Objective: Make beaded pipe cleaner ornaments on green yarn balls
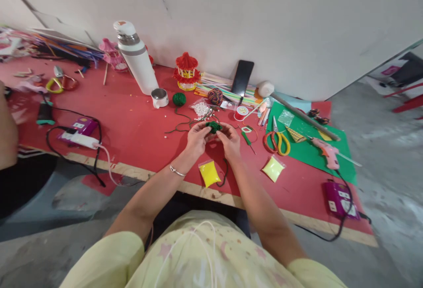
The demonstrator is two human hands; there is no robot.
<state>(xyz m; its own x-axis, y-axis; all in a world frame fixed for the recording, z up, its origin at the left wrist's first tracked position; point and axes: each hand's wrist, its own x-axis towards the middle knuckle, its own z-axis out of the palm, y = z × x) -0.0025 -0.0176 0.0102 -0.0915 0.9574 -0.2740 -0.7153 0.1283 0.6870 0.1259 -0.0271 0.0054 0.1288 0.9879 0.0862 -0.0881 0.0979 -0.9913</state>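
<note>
Pinches, in a narrow two-handed grip of left hand (197, 140) and right hand (231, 141), a soft, knobbly yarn piece (214, 126) over the smooth red counter (145, 133), near a round ball of green yarn (179, 99) and a glossy yellow packet (209, 173). Looks dark green, bunched, roughly oval. Runs lengthwise from hand to hand, side to side.

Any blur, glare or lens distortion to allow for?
Head view: the white thermos leans, likely wide-angle distortion; the green yarn piece in the hands is dark, its stitches hard to read; the co-worker's arm at the left edge is blurred; the floor at right shows pale patches, perhaps glare.
</note>
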